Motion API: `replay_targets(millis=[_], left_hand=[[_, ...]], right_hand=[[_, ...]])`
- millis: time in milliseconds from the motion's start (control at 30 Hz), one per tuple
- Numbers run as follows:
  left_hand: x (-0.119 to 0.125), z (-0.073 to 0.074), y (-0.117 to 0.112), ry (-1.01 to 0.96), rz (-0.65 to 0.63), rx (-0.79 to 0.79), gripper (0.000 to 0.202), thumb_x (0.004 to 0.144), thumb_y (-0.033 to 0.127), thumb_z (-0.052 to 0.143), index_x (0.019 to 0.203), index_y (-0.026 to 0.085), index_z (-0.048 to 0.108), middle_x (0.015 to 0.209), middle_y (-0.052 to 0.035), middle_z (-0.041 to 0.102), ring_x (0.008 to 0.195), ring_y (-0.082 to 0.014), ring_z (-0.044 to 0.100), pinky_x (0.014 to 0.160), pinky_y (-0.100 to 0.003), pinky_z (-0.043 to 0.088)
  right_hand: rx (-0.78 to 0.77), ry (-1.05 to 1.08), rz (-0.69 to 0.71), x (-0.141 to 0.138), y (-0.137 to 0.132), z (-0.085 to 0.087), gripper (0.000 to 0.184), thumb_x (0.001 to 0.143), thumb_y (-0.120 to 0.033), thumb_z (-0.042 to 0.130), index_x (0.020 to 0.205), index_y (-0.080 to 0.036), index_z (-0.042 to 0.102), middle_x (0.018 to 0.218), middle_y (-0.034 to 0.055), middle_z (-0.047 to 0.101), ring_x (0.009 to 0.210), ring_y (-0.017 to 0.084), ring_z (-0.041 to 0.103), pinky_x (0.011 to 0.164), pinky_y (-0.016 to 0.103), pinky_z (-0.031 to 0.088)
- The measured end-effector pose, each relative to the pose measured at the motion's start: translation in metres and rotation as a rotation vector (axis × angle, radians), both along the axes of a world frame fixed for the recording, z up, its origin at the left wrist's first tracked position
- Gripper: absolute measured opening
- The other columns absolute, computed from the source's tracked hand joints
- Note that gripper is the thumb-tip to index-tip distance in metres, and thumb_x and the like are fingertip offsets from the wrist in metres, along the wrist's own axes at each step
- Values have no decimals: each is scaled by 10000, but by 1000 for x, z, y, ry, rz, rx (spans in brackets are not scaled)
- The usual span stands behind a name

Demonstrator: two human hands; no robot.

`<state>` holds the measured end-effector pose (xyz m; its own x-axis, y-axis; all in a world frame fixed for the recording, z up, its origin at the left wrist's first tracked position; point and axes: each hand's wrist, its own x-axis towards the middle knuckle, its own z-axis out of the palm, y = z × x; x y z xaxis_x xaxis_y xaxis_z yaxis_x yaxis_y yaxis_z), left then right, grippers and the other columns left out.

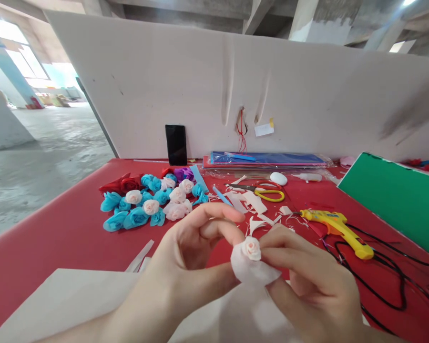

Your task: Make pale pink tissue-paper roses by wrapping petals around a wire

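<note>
Both hands meet low in front. The left hand (186, 257) and the right hand (307, 276) each have the grip pinched narrowly on one small pale-pink paper rose (252, 248). It is held above the near part of the red desk (57, 233), with its white wrapper hanging below. One white sheet (67, 300) lies under the wrists.

Beyond, left of centre, lies one pile of finished flowers (150, 200): about six pale pink, one red and one purple. The blue ones overlap too much to count.

To the right lie one yellow glue gun (338, 228) with a black cord and one pair of yellow-handled scissors (268, 193). One black phone (176, 144) leans on the white board (307, 95) behind.
</note>
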<state>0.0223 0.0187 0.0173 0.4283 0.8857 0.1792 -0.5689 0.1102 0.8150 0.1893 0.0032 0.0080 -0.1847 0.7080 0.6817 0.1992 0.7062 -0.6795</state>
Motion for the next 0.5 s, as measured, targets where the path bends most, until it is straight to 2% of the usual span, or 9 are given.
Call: replay_targets(millis=[167, 500], left_hand=[[-1, -3, 1, -13, -20, 6, 299, 786, 0, 728, 950, 249, 707, 758, 97, 729, 710, -36, 640, 654, -49, 507], [2, -1, -1, -18, -37, 5, 286, 777, 24, 748, 949, 249, 711, 768, 87, 777, 764, -53, 689, 701, -67, 510]], right_hand=[[134, -26, -77, -1, 2, 5, 176, 711, 35, 585, 730, -117, 671, 669, 54, 657, 597, 146, 615, 511, 249, 539], [316, -162, -212, 3, -1, 6, 120, 758, -8, 613, 761, -119, 661, 651, 43, 657, 569, 136, 622, 494, 240, 519]])
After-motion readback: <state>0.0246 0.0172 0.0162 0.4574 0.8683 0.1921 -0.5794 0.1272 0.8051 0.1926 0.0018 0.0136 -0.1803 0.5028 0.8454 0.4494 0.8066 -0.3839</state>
